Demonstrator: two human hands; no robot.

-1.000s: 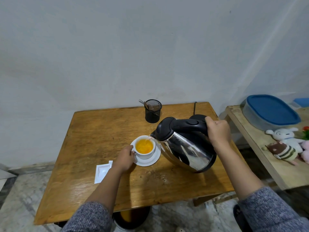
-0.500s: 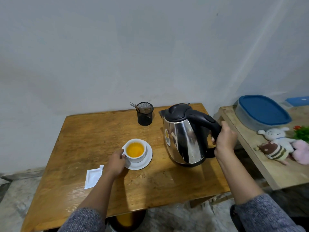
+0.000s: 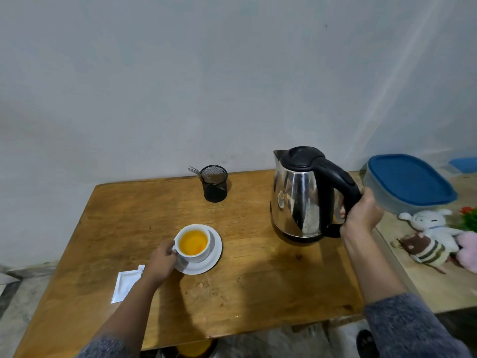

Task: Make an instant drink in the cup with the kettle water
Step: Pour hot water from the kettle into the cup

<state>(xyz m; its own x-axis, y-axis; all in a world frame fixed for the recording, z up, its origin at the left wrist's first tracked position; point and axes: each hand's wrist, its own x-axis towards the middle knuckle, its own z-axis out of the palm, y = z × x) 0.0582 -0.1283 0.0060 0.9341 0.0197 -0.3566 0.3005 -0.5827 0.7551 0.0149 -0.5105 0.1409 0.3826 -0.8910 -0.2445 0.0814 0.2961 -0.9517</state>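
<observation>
The cup (image 3: 194, 243), white and filled with an orange drink, is set on a white saucer (image 3: 207, 262) near the middle of the wooden surface (image 3: 258, 293), somewhat toward its left half. The cup is gripped at its left side by the left hand (image 3: 162, 263), whose fingers are curled against the cup wall and saucer rim. A white sachet (image 3: 126, 282) is laid flat on the surface just left of that hand, close to the front-left edge. The kettle (image 3: 300, 195), steel-bodied with a black lid and black handle, is held upright near the right edge of the surface; whether its base is touching the surface cannot be told. Its handle is clasped by the right hand (image 3: 360, 218), closed around the lower part of the grip. A black mesh holder (image 3: 214, 183) with utensils in it is placed near the back edge. On a second surface to the right, a blue-lidded container (image 3: 410, 183) and soft toys (image 3: 433, 239) are seen.
</observation>
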